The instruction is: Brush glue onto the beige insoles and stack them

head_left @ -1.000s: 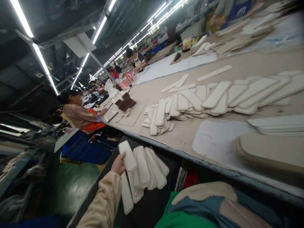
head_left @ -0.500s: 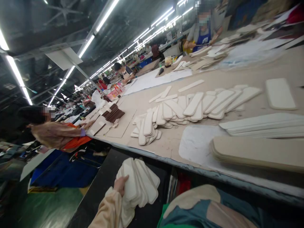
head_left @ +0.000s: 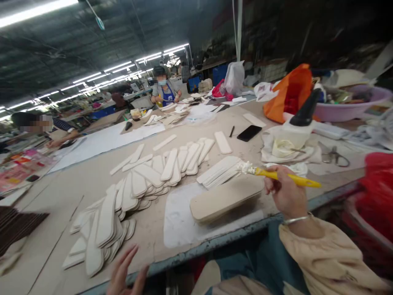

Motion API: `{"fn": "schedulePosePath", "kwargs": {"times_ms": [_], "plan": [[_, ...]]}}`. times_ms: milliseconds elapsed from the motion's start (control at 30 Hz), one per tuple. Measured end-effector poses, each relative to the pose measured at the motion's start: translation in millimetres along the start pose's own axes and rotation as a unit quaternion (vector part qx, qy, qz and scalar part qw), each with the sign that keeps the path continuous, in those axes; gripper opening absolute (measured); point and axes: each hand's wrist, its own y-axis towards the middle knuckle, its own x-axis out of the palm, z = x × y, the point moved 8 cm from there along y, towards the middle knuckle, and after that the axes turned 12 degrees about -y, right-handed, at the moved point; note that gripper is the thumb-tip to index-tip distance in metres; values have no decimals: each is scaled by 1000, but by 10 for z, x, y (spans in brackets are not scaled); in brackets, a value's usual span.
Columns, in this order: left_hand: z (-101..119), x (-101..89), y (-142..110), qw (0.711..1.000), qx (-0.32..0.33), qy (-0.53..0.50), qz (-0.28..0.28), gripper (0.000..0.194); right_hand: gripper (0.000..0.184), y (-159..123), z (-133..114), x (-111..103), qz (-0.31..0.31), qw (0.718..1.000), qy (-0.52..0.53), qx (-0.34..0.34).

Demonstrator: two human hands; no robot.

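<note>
My right hand [head_left: 287, 192] grips a yellow-handled brush [head_left: 288, 177], its bristle end coated in white paste and pointing left. Below the brush lies a stack of long tan boards [head_left: 225, 198] with rounded corners, resting on a white sheet [head_left: 178, 219]. Behind that stack is a fanned set of white strips [head_left: 218, 171]. At the table's front edge, my left hand [head_left: 125, 274] has its fingers apart and holds nothing. Just beyond it spreads a heap of cream rounded panels [head_left: 106, 221], overlapping one another.
A white container with a black nozzle [head_left: 303, 110] stands at the right, near scissors [head_left: 334, 157] and a phone [head_left: 249, 133]. Behind are an orange bag [head_left: 287, 98] and a lilac basin [head_left: 340, 107]. Co-workers sit across the table. A red bag [head_left: 379, 192] is at right.
The view has swung right. My left hand, earlier on a bunch of cream panels on the dark surface below the table, is now off them. My right hand with the brush has come into view.
</note>
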Motion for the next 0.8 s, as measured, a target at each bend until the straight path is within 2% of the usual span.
{"fn": "schedulePosePath", "kwargs": {"times_ms": [67, 167, 200, 267, 333, 400, 467, 533, 633, 800], "plan": [[196, 499, 217, 994, 15, -94, -57, 60, 26, -98, -48, 150, -22, 1000, -9, 11], [526, 1206, 457, 968, 20, -191, -162, 77, 29, -259, -79, 395, -79, 996, -32, 38], [606, 1370, 514, 961, 19, -203, -186, 81, 30, -314, -77, 487, -103, 993, -44, 44], [671, 1574, 604, 954, 12, -212, -212, 85, 32, -411, -59, 660, -152, 985, -68, 52], [642, 1668, 657, 954, 13, -194, -228, 84, 34, -458, -35, 767, -182, 978, -82, 54], [600, 1715, 668, 955, 45, -156, -248, 79, 33, -417, -37, 746, -170, 982, -71, 50], [596, 1743, 646, 951, 107, -117, -265, 72, 30, -296, -88, 583, -112, 993, -32, 33], [617, 1761, 611, 943, 166, -100, -271, 64, 27, -150, -171, 322, -28, 999, 18, 5], [649, 1784, 573, 932, 218, -93, -273, 54, 23, 14, -262, -54, 70, 995, 65, -13], [689, 1787, 563, 922, 266, -80, -269, 37, 23, 144, -357, -384, 98, 991, 81, -35]]}}
